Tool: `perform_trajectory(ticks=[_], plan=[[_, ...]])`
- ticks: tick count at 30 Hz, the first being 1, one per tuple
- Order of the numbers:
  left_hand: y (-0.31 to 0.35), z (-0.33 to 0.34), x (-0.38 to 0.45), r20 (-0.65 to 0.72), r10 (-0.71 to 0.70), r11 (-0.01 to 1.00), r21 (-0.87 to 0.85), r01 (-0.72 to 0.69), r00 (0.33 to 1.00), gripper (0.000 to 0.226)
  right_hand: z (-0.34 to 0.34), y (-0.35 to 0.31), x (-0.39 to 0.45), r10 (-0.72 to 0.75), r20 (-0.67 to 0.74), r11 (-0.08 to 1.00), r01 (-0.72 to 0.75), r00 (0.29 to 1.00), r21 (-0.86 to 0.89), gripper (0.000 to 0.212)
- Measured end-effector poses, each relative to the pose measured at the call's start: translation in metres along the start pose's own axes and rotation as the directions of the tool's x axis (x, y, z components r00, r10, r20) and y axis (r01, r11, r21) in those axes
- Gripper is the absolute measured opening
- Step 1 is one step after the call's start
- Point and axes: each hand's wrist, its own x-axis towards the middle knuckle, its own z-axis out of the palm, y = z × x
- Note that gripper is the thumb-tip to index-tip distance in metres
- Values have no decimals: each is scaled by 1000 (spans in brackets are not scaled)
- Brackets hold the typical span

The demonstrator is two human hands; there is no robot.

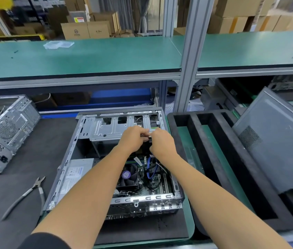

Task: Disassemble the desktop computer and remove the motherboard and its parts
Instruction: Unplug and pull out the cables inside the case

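2 hands over open computer case (66,169), left hand (133,139) and right hand (162,142) each apparently pinching a small part (146,135)

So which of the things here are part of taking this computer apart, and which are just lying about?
In use:
- open computer case
- left hand and right hand, together gripping a small part at the drive cage
- cooling fan on the motherboard

Lying about:
- cutters on the mat
- second computer case
- black foam tray
- grey side panel
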Motion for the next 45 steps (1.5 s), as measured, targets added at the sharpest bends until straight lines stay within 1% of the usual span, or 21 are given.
perform_trajectory(ticks=[4,6,9,12,14,15,17,19,21,22,24,26,29,30,34,37,40,45], plan=[[-5,-1,2,22,-7,1000,-28,7,1000,26,1,1,-6,-12,13,999,11,1000,40,22],[-5,-2,1,34,-4,1000,-27,5,999,30,-2,0,-6,-4,16,998,3,1000,59,15],[-8,-5,1,54,12,1000,-24,-11,998,36,-4,0,-5,33,-16,985,-30,999,167,29],[-11,-7,2,81,31,1000,-2,-31,996,40,-5,2,-4,67,-52,961,-50,996,273,19],[-13,-7,2,91,41,999,19,-42,995,45,-5,2,-4,85,-55,951,-65,995,302,9],[-13,-8,2,97,45,999,21,-47,994,47,-5,2,-4,91,-56,952,-70,994,297,3],[-13,-9,0,116,58,998,14,-60,992,51,-4,0,-6,81,-45,964,-67,996,256,10],[-13,-10,-1,143,67,998,10,-70,987,53,-3,-3,-7,42,-16,988,-39,999,149,12],[-15,-12,-1,170,74,997,-4,-75,983,53,-1,-5,-8,-7,4,1000,7,1000,19,8],[-15,-13,-1,177,79,997,-13,-78,981,52,0,-6,-9,-25,1,1000,25,1000,-11,8],[-15,-15,-1,177,86,996,-20,-84,981,49,3,-5,-10,-39,-21,999,39,999,-3,21],[-14,-16,-1,175,85,996,-26,-82,981,49,3,-3,-9,-40,-45,999,40,998,16,21],[-11,-17,-1,186,85,996,-38,-79,979,54,5,-3,-8,-58,-23,995,56,998,-85,37],[-11,-17,-1,186,84,996,-34,-79,979,54,6,-4,-7,-54,-17,991,52,998,-127,38],[-12,-17,1,186,87,996,-26,-83,979,48,10,-7,-7,-75,-35,961,63,997,-271,26],[-12,-17,2,193,85,996,-29,-81,977,44,9,-11,-7,-81,-18,956,73,997,-284,19],[-13,-17,1,187,86,996,-45,-79,979,43,7,-13,-4,-66,-5,964,62,998,-257,15],[-13,-16,1,177,90,995,-48,-82,980,40,8,-22,-2,43,3,992,-42,999,-121,24]])
